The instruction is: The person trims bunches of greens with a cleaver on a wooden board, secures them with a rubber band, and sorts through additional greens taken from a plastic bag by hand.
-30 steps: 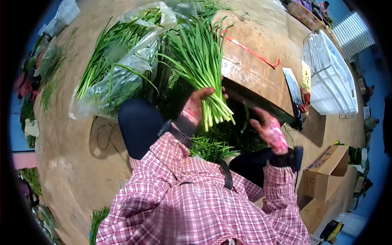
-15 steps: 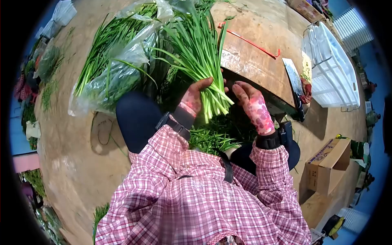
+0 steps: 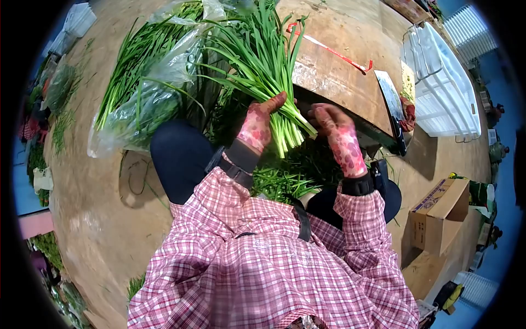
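My left hand [image 3: 263, 118] is wrapped round the pale stems of a bunch of long green leafy stalks [image 3: 263, 60], whose leaves fan out upward. Just right of the stem ends is my right hand [image 3: 331, 126], its fingers curled and drawn together; whatever lies between the fingertips is too small to make out. A red strip [image 3: 334, 53] lies on the wooden board [image 3: 350, 82] beyond my hands. Near the board's right edge rests a wide-bladed knife [image 3: 390, 101]. More green stalks [image 3: 134, 71] fill a clear plastic bag [image 3: 145, 112] on the left.
Cut green leaves [image 3: 282, 183] lie between my knees. A white plastic crate [image 3: 444, 93] stands on its side at the right, with an open cardboard box [image 3: 438, 216] nearer to me. A red cloth [image 3: 407, 115] is beside the knife. Other goods line both sides.
My right hand has moved from the lower right up beside the stem ends, and its fingers have drawn together. The bunch stays in my left hand, slightly higher in view.
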`<state>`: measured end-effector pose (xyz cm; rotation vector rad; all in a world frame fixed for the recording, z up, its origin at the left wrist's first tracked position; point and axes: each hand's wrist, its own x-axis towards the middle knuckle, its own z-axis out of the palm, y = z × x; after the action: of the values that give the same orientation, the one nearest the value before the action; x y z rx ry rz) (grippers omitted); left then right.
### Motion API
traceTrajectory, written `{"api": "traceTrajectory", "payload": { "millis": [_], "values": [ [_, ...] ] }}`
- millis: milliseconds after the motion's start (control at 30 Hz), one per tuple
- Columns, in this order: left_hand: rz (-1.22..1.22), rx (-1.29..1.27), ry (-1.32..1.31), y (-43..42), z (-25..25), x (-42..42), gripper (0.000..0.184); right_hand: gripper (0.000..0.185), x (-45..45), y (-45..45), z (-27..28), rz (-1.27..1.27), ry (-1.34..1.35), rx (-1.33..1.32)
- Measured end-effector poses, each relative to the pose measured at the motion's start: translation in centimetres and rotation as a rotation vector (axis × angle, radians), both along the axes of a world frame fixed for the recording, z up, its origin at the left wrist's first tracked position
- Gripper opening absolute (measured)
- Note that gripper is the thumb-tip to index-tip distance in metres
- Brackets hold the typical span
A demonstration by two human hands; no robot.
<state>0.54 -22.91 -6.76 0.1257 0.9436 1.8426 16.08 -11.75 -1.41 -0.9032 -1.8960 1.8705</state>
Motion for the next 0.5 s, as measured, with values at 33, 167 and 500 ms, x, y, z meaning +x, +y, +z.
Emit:
{"api": "traceTrajectory", "payload": {
  "millis": [33, 167, 500],
  "values": [
    [0.011, -0.007, 0.007, 0.0, -0.2, 0.1, 0.036, 0.027, 0.4, 0.1, -0.1, -0.085, -0.002, 0.208],
    [0.032, -0.005, 0.000, 0.4, -0.8, 0.1, 0.035, 0.017, 2.2, -1.5, 0.6, -0.068, 0.037, 0.504],
    [0.015, 0.114, -0.242, 0.1, 0.2, -0.4, 0.038, 0.015, 5.0, -1.3, 1.1, 0.210, -0.282, 0.144]
  ]
}}
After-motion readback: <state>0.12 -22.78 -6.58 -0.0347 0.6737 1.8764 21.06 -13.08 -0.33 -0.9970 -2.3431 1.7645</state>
